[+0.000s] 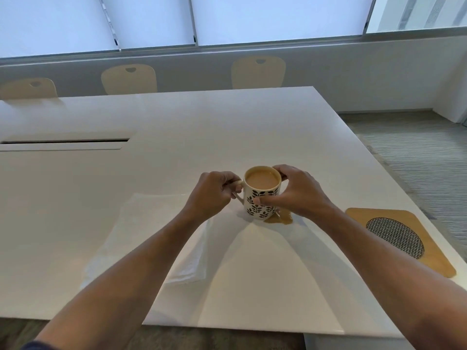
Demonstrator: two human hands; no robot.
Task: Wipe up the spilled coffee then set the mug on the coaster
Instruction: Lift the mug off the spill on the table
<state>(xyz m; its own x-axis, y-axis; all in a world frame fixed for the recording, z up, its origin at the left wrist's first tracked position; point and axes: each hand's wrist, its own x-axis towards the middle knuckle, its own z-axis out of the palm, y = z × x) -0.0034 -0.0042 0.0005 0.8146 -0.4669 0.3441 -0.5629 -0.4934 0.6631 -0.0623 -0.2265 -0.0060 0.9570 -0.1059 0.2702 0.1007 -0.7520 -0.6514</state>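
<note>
A white mug (261,198) with a black leaf pattern, nearly full of milky coffee, stands on the white table (177,122). My left hand (212,193) grips its handle on the left side. My right hand (293,190) wraps the mug's right side, thumb across the front and fingers at the far rim. A small brown coffee puddle (280,218) lies against the mug's base at its front right. A folded white cloth (151,236) lies on the table to the left, partly under my left forearm. A wooden coaster (399,238) with a dark woven round centre sits at the right.
The table's right edge runs just past the coaster, and its front edge lies below my forearms. A cable slot (65,141) is cut into the table at the far left. Three pale chairs (257,72) stand behind the table, under the windows.
</note>
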